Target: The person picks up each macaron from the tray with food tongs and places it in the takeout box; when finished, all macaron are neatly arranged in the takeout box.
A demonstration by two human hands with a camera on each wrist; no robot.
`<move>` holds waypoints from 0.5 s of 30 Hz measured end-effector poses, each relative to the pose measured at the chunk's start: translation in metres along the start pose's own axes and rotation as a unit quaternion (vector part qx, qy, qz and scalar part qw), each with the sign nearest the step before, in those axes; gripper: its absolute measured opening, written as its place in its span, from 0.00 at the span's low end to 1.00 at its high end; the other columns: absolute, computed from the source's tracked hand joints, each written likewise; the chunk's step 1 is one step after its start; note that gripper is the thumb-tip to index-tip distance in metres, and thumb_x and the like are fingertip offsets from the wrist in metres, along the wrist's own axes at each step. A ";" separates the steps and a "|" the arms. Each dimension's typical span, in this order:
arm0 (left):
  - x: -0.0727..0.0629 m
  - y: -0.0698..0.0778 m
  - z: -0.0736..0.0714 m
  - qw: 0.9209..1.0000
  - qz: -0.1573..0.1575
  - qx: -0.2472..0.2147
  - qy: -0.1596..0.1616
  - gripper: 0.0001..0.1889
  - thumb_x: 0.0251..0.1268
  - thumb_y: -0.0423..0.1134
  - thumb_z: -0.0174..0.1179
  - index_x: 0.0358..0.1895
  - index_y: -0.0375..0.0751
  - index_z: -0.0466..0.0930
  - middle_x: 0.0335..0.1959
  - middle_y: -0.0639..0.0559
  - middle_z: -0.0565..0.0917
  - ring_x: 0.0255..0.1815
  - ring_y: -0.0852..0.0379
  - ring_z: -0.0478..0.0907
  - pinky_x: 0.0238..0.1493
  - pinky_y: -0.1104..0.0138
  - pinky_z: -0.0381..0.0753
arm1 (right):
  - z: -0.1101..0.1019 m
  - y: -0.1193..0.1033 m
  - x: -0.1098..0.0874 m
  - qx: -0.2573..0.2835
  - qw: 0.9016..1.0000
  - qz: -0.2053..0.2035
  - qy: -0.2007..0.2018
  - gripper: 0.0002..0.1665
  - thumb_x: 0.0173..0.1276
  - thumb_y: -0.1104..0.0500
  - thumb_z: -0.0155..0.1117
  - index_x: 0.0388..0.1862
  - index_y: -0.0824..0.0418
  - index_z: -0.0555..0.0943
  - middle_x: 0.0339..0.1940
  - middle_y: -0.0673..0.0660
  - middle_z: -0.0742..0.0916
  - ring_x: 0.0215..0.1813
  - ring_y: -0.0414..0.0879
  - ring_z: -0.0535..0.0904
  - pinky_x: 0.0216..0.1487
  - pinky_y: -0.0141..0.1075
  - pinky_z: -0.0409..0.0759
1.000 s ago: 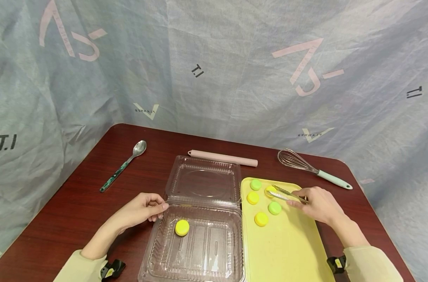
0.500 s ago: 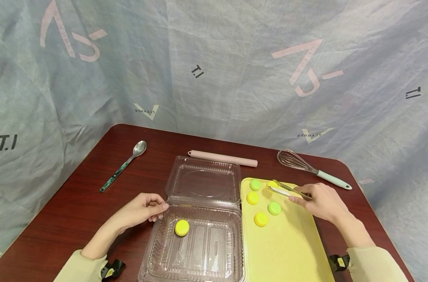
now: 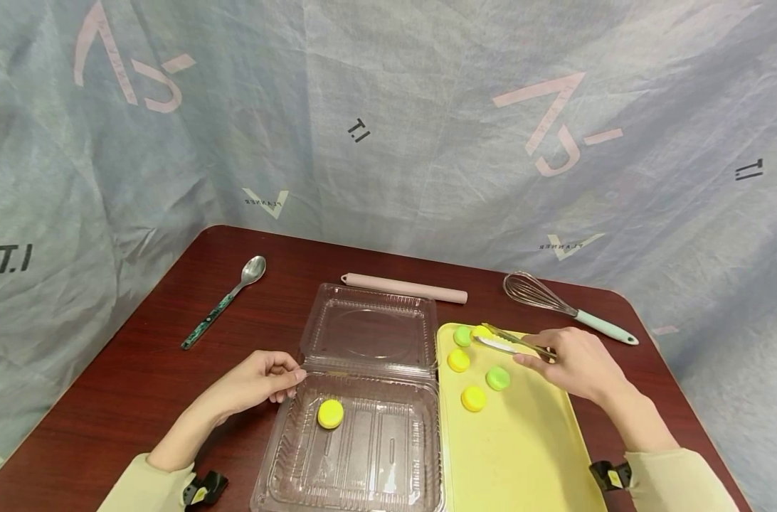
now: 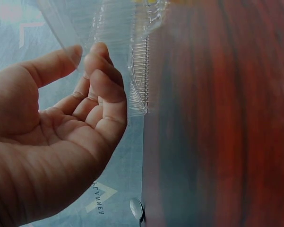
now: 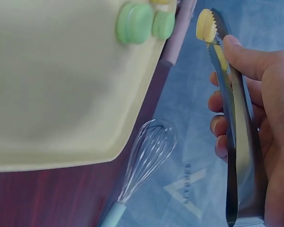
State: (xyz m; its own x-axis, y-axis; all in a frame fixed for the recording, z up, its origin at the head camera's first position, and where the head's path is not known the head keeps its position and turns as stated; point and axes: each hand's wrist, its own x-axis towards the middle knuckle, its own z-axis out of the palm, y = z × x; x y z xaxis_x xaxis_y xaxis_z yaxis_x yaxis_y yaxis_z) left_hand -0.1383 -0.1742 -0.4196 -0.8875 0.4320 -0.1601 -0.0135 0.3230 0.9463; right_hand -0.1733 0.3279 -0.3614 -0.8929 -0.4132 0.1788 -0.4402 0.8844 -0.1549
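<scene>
My right hand (image 3: 577, 363) grips a pair of metal tongs (image 5: 245, 165) over the far end of the yellow tray (image 3: 510, 455). Between the tong tips is a yellow macaron (image 5: 205, 27), raised off the tray in the right wrist view. Two green macarons (image 3: 498, 378) and two yellow macarons (image 3: 474, 398) lie on the tray. To its left, an opened clear plastic clamshell box (image 3: 363, 462) has one yellow macaron (image 3: 330, 414) in its base. With thumb and fingers, my left hand (image 3: 260, 380) pinches the box's left edge near the hinge.
Behind the box lies a pale pink rolling pin (image 3: 404, 287). A whisk (image 3: 568, 307) with a mint handle is at the back right, and a spoon (image 3: 225, 302) with a green handle at the left. Grey printed cloth (image 3: 388, 142) hangs behind the dark red table (image 3: 139, 348).
My right hand first shifts slightly right and back, then left; the tongs now carry the yellow macaron toward the far green one. My left hand keeps its place on the box edge.
</scene>
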 end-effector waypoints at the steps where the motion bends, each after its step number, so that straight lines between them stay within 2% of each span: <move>1: 0.000 0.000 0.000 1.000 0.000 0.000 0.000 0.13 0.72 0.40 0.60 0.38 0.29 0.79 0.24 0.50 0.79 0.24 0.58 0.73 0.27 0.69 0.74 | 0.000 -0.003 0.001 -0.003 1.000 -0.004 0.001 0.21 0.62 0.42 0.73 0.45 0.55 0.90 0.41 0.49 0.90 0.37 0.45 0.85 0.32 0.40 0.76; 9: 0.002 -0.001 0.000 1.000 0.002 -0.004 -0.001 0.13 0.72 0.39 0.60 0.39 0.29 0.79 0.24 0.50 0.79 0.24 0.58 0.73 0.27 0.69 0.74 | -0.005 -0.024 0.005 -0.007 0.999 -0.039 0.019 0.19 0.60 0.46 0.75 0.45 0.55 0.90 0.40 0.50 0.90 0.33 0.41 0.83 0.29 0.36 0.72; 15: 0.001 -0.002 0.000 1.000 0.003 -0.008 -0.002 0.12 0.73 0.38 0.60 0.39 0.29 0.79 0.24 0.50 0.78 0.24 0.57 0.74 0.27 0.69 0.74 | -0.008 -0.042 0.007 -0.005 0.996 -0.082 0.037 0.18 0.59 0.47 0.76 0.44 0.56 0.90 0.40 0.49 0.90 0.35 0.42 0.85 0.31 0.38 0.77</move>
State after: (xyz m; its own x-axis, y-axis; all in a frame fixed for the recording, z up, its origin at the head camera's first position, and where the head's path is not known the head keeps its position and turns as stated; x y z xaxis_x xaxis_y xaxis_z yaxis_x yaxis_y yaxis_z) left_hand -0.1394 -0.1738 -0.4214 -0.8854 0.4379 -0.1561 -0.0156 0.3076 0.9514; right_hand -0.1604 0.2892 -0.3459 -0.8001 -0.5347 0.2719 -0.5774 0.8093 -0.1075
